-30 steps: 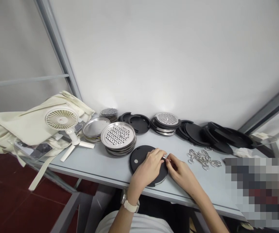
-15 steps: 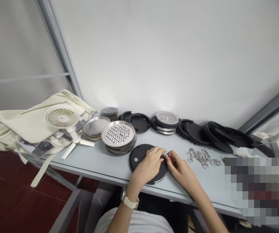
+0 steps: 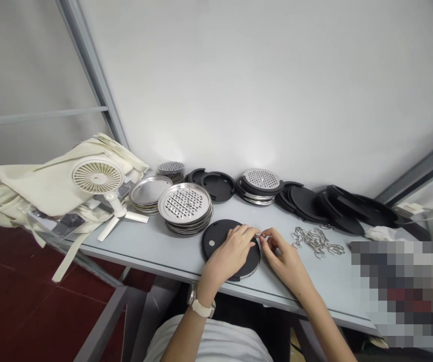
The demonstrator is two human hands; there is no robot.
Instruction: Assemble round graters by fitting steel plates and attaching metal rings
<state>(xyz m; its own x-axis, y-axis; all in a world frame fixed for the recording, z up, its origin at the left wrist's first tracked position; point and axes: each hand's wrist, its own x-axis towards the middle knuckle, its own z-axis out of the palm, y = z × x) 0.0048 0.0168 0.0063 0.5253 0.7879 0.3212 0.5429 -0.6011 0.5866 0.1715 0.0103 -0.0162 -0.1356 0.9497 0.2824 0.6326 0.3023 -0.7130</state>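
A flat black round disc [image 3: 216,239] with a small silver dot lies on the grey table [image 3: 152,251] in front of me. My left hand [image 3: 231,254] rests on the disc with its fingers curled at the right rim. My right hand [image 3: 284,259] sits just right of the disc, fingers pinched. Between the fingertips of both hands is a small metal ring [image 3: 263,236] at the disc's edge. A pile of the same metal rings [image 3: 316,241] lies a little to the right of my right hand.
Stacks of perforated metal plates [image 3: 185,206], plain metal plates [image 3: 149,191] and black discs [image 3: 307,201] line the back of the table against the white wall. A cream handheld fan [image 3: 98,178] and a cloth bag [image 3: 43,193] lie at the left end. A blurred patch covers the right.
Both hands stay at the disc's right rim working the small ring; the fingers shifted slightly. The view has tilted a little.
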